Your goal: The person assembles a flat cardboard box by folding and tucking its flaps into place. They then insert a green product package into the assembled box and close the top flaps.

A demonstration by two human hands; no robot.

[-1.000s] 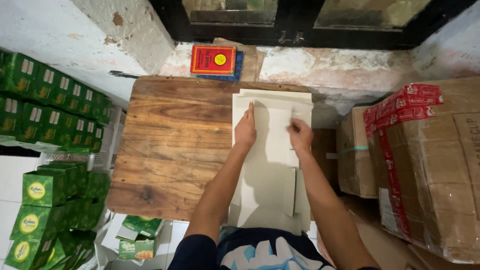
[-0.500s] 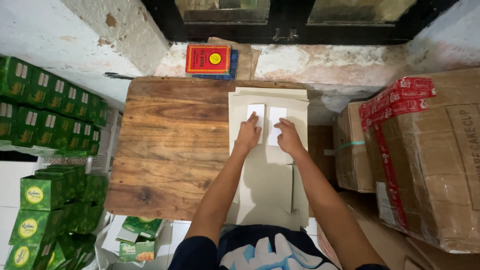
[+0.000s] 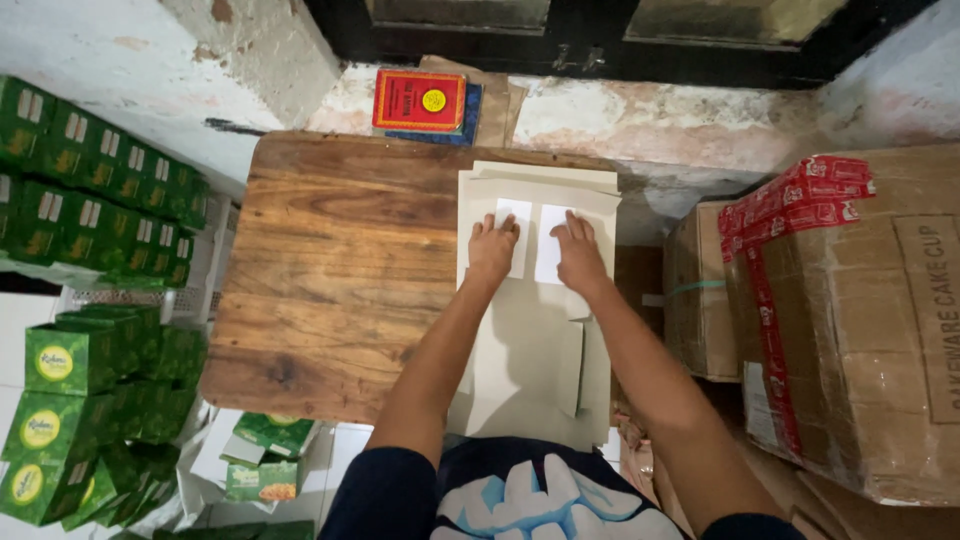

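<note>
Cardboard sheets (image 3: 540, 190), pale cream and flat, lie stacked on the right part of the wooden bench (image 3: 340, 270), their far edges fanned slightly so that we can see several layers, and the near end of the stack reaches down to our lap. On top of the stack sit two small white flaps (image 3: 533, 225) side by side, and we press on them with both hands. Our left hand (image 3: 492, 250) lies flat, palm down, fingers stretched forward over the left flap; it grips nothing. Our right hand (image 3: 578, 255) lies flat in the same way on the right flap, fingers extended and slightly spread, also clasping nothing. The two hands are just beside each other, with a narrow gap between them. Nearer to us a narrow folded strip (image 3: 570, 365) of the same cardboard lies along the stack. Beyond the bench, against the wall ledge, a red box with a yellow round mark (image 3: 420, 100) rests on something dark blue. To our left, green cartons (image 3: 90, 200) are piled in rows, with more of them lower down beside the bench. To our right stand large brown shipping boxes (image 3: 860, 330), one sealed with red tape.
</note>
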